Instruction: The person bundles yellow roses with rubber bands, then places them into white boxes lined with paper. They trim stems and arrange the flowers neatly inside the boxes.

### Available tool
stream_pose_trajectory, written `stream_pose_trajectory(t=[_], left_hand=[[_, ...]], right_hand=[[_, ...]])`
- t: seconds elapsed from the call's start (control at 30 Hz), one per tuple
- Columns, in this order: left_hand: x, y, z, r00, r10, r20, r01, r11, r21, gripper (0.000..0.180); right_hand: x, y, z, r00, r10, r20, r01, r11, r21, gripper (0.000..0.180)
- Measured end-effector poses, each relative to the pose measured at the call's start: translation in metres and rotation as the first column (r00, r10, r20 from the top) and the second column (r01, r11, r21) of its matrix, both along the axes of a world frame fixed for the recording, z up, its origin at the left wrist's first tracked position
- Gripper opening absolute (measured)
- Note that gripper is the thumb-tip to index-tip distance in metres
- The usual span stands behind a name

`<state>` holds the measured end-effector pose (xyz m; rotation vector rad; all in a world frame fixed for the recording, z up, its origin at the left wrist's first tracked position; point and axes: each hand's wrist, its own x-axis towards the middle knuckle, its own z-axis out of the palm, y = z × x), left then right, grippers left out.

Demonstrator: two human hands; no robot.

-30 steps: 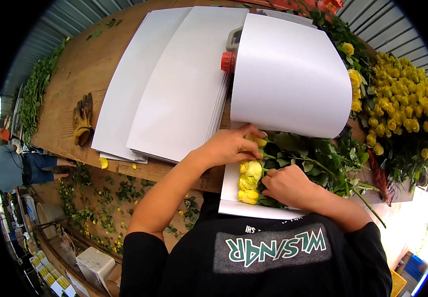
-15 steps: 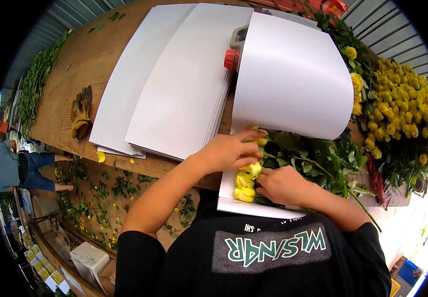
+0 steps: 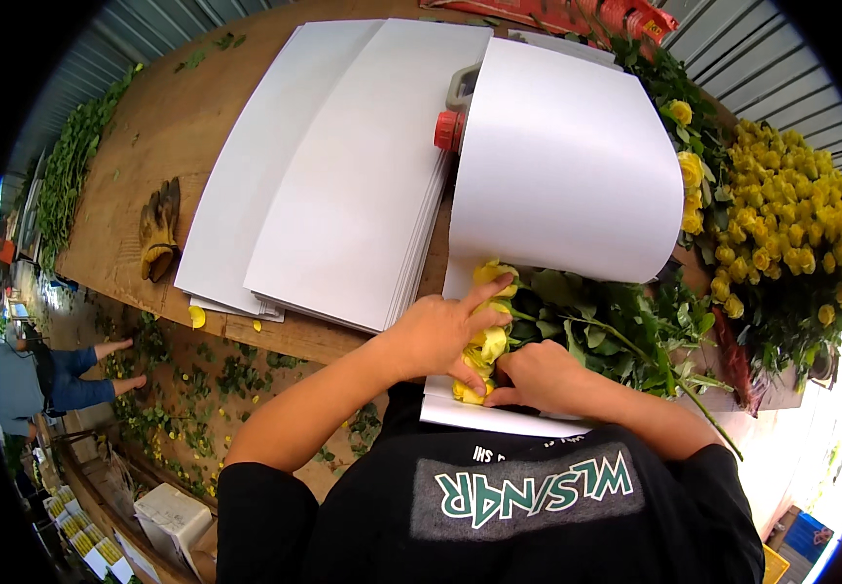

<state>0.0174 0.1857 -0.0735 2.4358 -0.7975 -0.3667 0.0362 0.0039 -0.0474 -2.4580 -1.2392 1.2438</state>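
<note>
Left hand [image 3: 445, 336] has spread since half a second ago, thumb now down at lowest of yellow roses [image 3: 491, 344]. I see its fingers stretched across blooms, touching, not closed round them. Right hand [image 3: 543, 378] half-curled just right of blooms, by leaves; I cannot tell whether it grips any stem. Roses lie sideways on white sheet [image 3: 438, 391] at near edge of worktop [image 3: 114, 219], stems toward right. Curled white paper [image 3: 567, 156] just beyond; stacked white sheets [image 3: 343, 185] farther left.
</note>
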Motion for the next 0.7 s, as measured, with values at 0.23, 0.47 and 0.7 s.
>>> stream_pose_trajectory(t=[0.23,0.47,0.7], left_hand=[[-0.008,0.007,-0.007,0.997,0.02,-0.075,-0.017,0.999,0.032,0.083],[0.001,0.003,-0.004,0.996,-0.055,-0.072,0.057,0.998,0.027,0.085],[-0.01,0.013,-0.013,0.996,-0.033,-0.084,0.032,0.999,-0.01,0.087]], right_hand=[[0.031,-0.008,0.048,0.821,-0.398,0.41,-0.015,0.702,0.712,0.019],[0.144,-0.072,0.072,0.32,-0.755,-0.572,0.647,-0.267,0.714,0.048],[0.088,-0.033,0.095,0.817,-0.425,-0.389,0.534,0.303,0.79,0.049]])
